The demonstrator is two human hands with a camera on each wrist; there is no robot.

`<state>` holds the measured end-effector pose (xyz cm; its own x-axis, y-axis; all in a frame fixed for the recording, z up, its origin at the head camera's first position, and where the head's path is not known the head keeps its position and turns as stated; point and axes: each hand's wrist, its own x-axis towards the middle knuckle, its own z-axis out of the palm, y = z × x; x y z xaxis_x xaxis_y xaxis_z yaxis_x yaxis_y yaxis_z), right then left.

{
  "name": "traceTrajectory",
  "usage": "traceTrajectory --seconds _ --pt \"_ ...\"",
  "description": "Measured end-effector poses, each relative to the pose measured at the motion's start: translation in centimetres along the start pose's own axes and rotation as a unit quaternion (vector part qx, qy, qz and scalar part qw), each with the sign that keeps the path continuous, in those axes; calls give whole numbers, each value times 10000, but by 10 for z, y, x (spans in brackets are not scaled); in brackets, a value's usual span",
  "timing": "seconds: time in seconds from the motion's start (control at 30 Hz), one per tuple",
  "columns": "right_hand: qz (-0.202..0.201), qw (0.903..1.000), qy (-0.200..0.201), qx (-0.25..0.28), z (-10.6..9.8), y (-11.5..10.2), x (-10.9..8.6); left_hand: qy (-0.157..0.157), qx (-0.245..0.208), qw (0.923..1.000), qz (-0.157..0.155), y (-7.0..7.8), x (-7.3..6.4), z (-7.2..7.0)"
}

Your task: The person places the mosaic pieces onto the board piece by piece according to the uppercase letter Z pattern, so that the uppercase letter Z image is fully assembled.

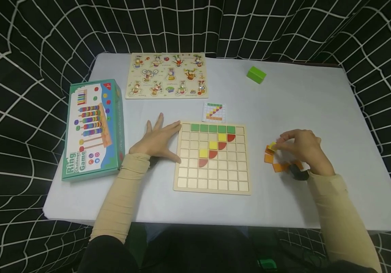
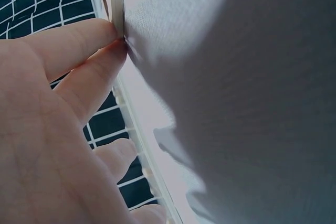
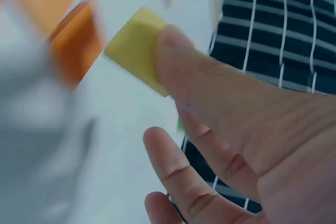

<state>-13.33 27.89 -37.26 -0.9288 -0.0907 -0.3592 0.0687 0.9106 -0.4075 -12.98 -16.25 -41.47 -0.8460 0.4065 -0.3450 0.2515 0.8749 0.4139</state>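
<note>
While our right grip (image 1: pixel 297 146) pinches 1 yellow tile (image 3: pixel 132 48), its thumb (image 3: pixel 215 85) lies across the top and its other visible fingers (image 3: pixel 173 156) curve loosely below. We have that tile to the right of the wooden grid board (image 1: pixel 222 165), by a small group of orange tiles (image 1: pixel 277 167); we cannot tell whether it touches them. Our left grip (image 1: pixel 156 141) is spread wide and has hold of nothing, its thumb and a fingertip meeting the board's left edge.

On the board we count 7 columns and 7 rows. We see 5 green tiles (image 1: pixel 213 128) in the far row, the 2 corner cells bare. Below them, 3 yellow squares (image 1: pixel 213 145) step down leftward, and 4 red quarter-rounds (image 1: pixel 222 145) run in a parallel diagonal. Just beyond the far edge we find a small pattern card (image 1: pixel 214 112) printed in green, yellow, red and orange.

Farther out on our white tabletop (image 1: pixel 328 102) are a picture puzzle board (image 1: pixel 163 86), a green block (image 1: pixel 256 75) and, at left, a Ring Challenge Game box (image 1: pixel 91 131). Dark netting (image 1: pixel 182 28) with white lines surrounds us.
</note>
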Motion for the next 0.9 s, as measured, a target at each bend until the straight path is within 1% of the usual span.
traceTrajectory --seconds 0.17,0.27,0.4,0.53,0.67,0.77,0.9 --pt "-405 9992 -67 31 6 -40 14 15 -10 10000 9 0 1 1" --pt "-638 9979 -63 -25 14 -66 20 4 0 10000 -3 0 1 1" --pt "-1055 9942 -187 -31 26 -98 25 7 23 10000 -23 -1 0 1" --pt "-1564 9869 -403 30 44 -123 27 -10 18 10000 -22 -1 0 2" --pt "-2035 9771 -618 -88 66 -148 27 -23 30 10000 -26 -1 0 1" --pt "-2235 9712 -797 -233 80 -164 25 -38 18 10000 -31 -1 0 1" --pt "-2456 9633 -1065 -214 93 -177 25 -46 -10 10000 -16 -1 1 0"
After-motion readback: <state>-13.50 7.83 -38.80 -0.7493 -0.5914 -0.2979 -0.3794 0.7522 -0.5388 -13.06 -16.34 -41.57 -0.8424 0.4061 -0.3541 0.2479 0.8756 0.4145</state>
